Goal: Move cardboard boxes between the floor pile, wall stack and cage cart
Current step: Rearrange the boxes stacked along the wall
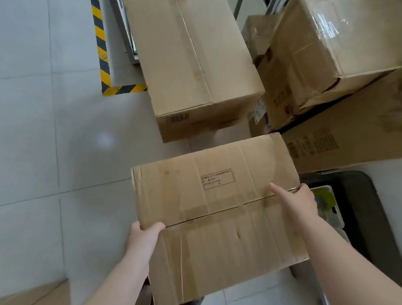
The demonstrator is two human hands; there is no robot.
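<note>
The left hand [142,237] grips the near-left edge of a worn cardboard box [216,211], thumb curled over the top by the centre seam and the fingers hidden beneath; the right hand [294,202] clasps the far-right edge, thumb lying along the top and fingers wrapped over the side. The box is held level in the air between both hands, above the pale tiled floor [35,135], its flaps closed and taped, a small printed label on the far flap; what is inside cannot be seen. Just beyond it a long closed box [188,51] stands on the floor, its far end beside a grey metal frame [120,14] that rests on a ramp edged with yellow-and-black hazard tape [96,24]. To the right, a tape-wrapped box [330,49] sits tilted on a larger printed box [361,129], both sealed, with a smaller box [257,31] partly hidden behind them. Below the right forearm lies a dark bin [366,219] holding a pale tray with something green and yellow, too blurred to name. Another box corner [31,296] shows at the lower left.
</note>
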